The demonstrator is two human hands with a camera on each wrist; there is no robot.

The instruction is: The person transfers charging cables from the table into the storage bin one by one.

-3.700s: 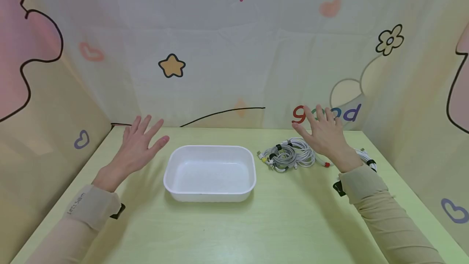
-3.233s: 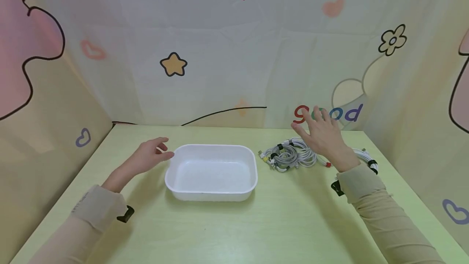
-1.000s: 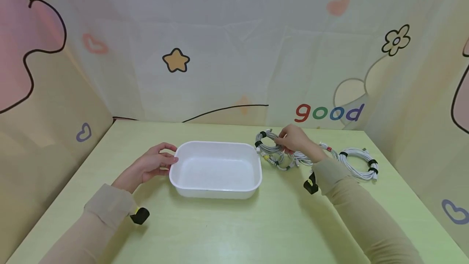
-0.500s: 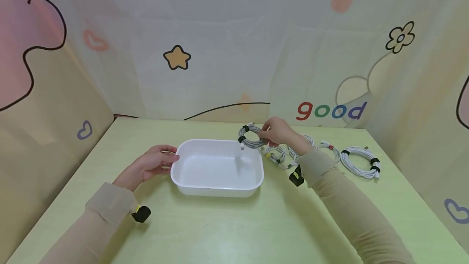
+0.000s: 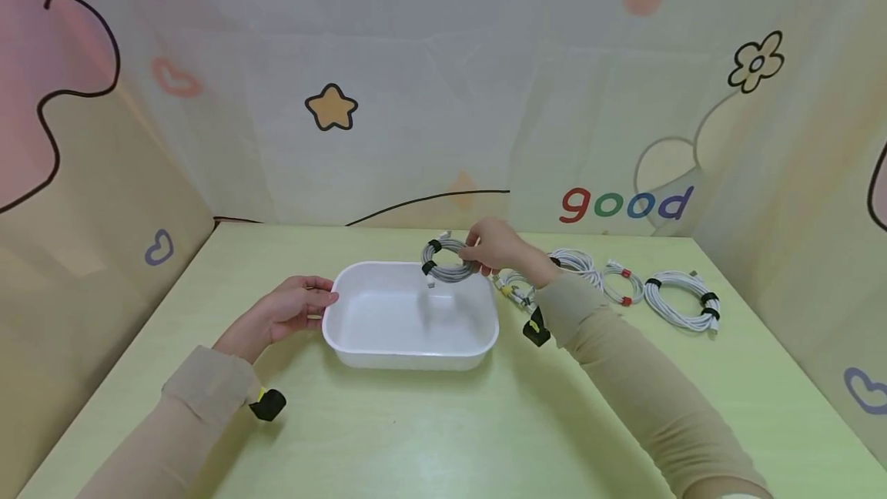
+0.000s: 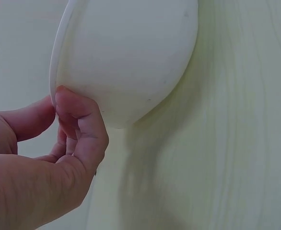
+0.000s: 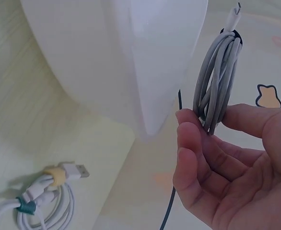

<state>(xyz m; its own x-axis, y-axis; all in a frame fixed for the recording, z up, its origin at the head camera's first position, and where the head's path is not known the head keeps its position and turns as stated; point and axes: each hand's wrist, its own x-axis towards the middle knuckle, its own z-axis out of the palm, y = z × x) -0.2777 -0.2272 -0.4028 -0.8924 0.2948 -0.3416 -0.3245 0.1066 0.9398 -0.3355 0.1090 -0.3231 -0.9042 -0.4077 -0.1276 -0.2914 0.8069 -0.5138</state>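
My right hand (image 5: 495,245) pinches a coiled grey cable (image 5: 449,272) bound with black straps and holds it over the back right part of a white plastic basin (image 5: 388,360). In the right wrist view the thumb and fingertips grip the lower end of the coil (image 7: 217,81), with a plug sticking up at its top. At the basin's left end my left hand (image 5: 291,308) pinches the rim, thumb on one side and curled fingers on the other, as the left wrist view shows at the basin wall (image 6: 126,57). The basin's inside shows nothing lying in it.
Right of the basin lie a small coiled cable with a yellow strap (image 5: 513,291), a white coil (image 5: 578,262), a coil with red straps (image 5: 622,283) and a larger white coil with black straps (image 5: 682,303). A printed cloth (image 5: 416,152) rises behind the table (image 5: 416,437).
The right hand came down to the cables, took the grey coil from the pile and carried it left over the basin. The left hand moved to the basin's left rim and gripped it.
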